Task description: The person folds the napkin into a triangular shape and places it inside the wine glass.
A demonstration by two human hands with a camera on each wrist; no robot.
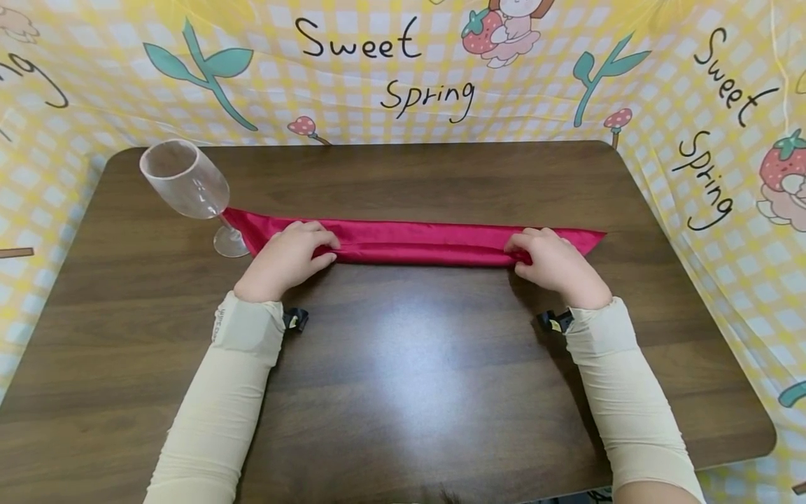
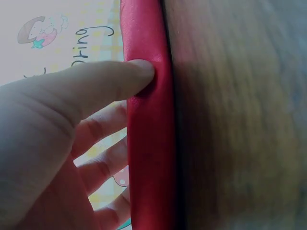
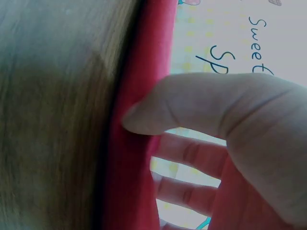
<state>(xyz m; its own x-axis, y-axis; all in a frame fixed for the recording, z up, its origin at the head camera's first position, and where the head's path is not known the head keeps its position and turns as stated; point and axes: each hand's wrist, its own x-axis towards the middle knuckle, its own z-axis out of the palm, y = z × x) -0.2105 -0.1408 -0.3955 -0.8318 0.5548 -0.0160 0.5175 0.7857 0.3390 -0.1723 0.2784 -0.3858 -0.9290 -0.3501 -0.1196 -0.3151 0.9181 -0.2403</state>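
Observation:
A crimson satin cloth napkin point(image 1: 422, 241) lies across the table as a long, narrow band with pointed ends and a rolled or folded near edge. Toward its left end, my left hand point(image 1: 286, 259) pinches that near edge, the thumb point(image 2: 141, 72) pressing on the front and the other fingers reaching over the far side. My right hand point(image 1: 554, 262) grips the band the same way near its right end, with its thumb point(image 3: 144, 117) against the roll. Part of the cloth under both hands is hidden.
A clear wine glass point(image 1: 189, 185) stands at the left, close by the napkin's left tip; whether they touch I cannot tell. The brown wooden table point(image 1: 403, 392) has rounded corners. Yellow checked fabric point(image 1: 352, 84) with printed words hangs behind and at the sides.

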